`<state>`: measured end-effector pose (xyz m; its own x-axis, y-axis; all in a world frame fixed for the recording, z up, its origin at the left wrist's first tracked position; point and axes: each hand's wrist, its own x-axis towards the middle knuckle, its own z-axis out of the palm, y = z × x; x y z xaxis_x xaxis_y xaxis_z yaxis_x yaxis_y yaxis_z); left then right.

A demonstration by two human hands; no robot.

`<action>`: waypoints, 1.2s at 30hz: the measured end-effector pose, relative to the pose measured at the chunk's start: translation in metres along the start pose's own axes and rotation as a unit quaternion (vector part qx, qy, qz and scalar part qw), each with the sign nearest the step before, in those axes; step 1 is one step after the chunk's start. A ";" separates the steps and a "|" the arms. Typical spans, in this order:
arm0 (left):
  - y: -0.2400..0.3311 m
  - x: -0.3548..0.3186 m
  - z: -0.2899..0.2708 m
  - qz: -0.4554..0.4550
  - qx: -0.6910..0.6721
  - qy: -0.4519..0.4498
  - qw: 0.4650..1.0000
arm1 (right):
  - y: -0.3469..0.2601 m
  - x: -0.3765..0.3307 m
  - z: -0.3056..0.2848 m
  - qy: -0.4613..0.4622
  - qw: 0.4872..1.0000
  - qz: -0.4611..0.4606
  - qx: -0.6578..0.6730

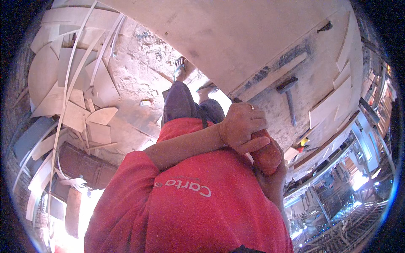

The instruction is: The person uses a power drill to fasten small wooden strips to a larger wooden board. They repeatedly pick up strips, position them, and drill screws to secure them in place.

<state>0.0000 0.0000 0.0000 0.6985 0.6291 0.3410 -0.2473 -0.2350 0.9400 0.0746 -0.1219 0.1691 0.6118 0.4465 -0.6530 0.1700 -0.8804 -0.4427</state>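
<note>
My left arm crosses in front of my red shirt. My left hand [245, 125], with a ring on one finger, is closed round the front part of a red power drill [268, 158]. The drill's body is rounded at the near end, and a dark tip with a thin bit pokes out beyond my knuckles, by the edge of a pale board tabletop [219, 38]. Beneath the drill's body my right hand [276, 170] grips it, its fingers mostly hidden. On the tabletop, to the right of my hands, lies a hammer [290, 99] with a dark head.
A wooden strip [280, 72] lies beyond the hammer, and a small dark object [325, 27] farther off. Flat board pieces [331, 99] rest along the right side. Offcuts [71, 111] and long thin strips [69, 80] clutter the floor at left. My feet stand below the tabletop's corner.
</note>
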 end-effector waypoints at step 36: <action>-0.004 -0.003 -0.003 -0.011 -0.009 -0.001 1.000 | -0.001 0.001 0.012 0.019 0.999 0.005 0.028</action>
<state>-0.0028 0.0015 -0.0042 0.7052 0.6322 0.3209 -0.2445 -0.2081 0.9471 0.0659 -0.1183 0.1618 0.6421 0.4302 -0.6345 0.1202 -0.8739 -0.4709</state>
